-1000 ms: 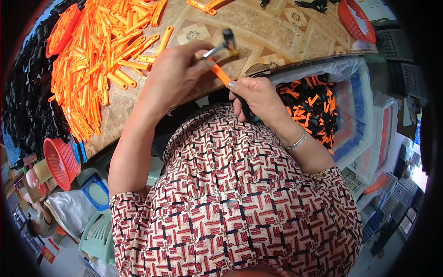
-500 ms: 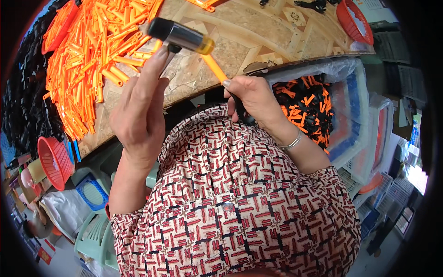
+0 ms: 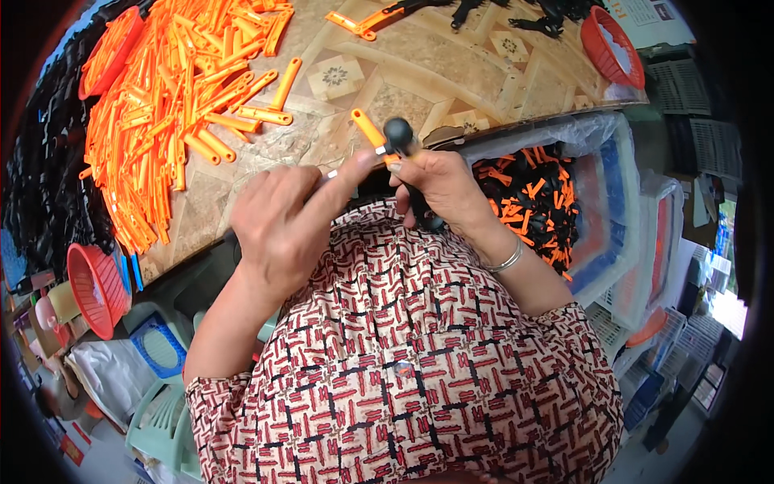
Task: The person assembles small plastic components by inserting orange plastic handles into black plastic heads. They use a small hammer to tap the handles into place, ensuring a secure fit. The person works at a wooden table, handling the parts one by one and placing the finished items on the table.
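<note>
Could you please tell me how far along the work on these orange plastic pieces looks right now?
Done: a lined bin at the right holds mixed orange and black pieces. In hand: the right hand holds an orange strip with a black part; the left hand holds a hammer. Left: a big pile of orange strips on the table.

A bare stretch of the patterned surface is lying open just beyond the orange strip pile, giving a hand room to pass. The pile is crowding everything to its left, a red basket is blocking the far corner opposite, and a lined bin is hemming the near edge.
</note>
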Tool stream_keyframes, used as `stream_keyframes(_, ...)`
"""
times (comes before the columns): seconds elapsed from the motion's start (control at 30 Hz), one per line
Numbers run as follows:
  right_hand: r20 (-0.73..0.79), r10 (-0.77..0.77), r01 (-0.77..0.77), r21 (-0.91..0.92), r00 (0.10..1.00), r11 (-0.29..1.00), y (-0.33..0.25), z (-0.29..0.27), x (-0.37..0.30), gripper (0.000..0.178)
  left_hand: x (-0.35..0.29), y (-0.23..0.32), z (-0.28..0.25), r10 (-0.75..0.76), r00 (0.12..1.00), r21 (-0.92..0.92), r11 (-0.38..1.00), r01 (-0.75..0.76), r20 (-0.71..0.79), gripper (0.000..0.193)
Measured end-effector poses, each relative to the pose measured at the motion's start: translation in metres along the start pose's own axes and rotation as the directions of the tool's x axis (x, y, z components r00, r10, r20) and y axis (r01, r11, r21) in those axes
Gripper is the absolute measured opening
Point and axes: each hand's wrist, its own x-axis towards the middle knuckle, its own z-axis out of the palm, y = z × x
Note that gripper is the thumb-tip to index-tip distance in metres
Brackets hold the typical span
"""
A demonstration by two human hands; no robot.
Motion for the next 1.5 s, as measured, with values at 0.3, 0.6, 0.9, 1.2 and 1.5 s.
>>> stream_keyframes(0.3,0.237,0.038,0.035,-0.3,0.971,0.953,-0.023,-0.075,-0.017,0.031,-0.003,-0.032,0.008,-0.556,0.823,-0.349,0.754,0.557,0.114,0.04)
stream_keyframes(0.6,0.027,-0.594,0.072,-0.996,0.804,0.052,-0.103,-0.157,-0.026,0.026,0.002,-0.034,0.017,-0.475,0.87,-0.058,0.872,0.485,0.13,0.025)
stream_keyframes(0.9,0.695,-0.636,0.331,-0.719,0.335,-0.611,-0.157,-0.071,0.144,0.023,0.013,-0.06,0.002,-0.666,0.72,0.368,0.73,0.576,0.195,0.032)
stream_keyframes(1.2,0.26,-0.907,0.66,-0.751,0.331,0.026,-0.144,-0.069,0.116,0.021,0.082,-0.115,0.029,-0.455,0.884,0.007,0.89,0.456,0.107,0.029)
stream_keyframes(1.5,-0.024,-0.321,0.303,-0.273,0.947,0.913,-0.029,-0.053,-0.02,0.024,0.13,-0.099,0.1,-0.148,0.922,0.204,0.976,0.078,0.357,0.025)
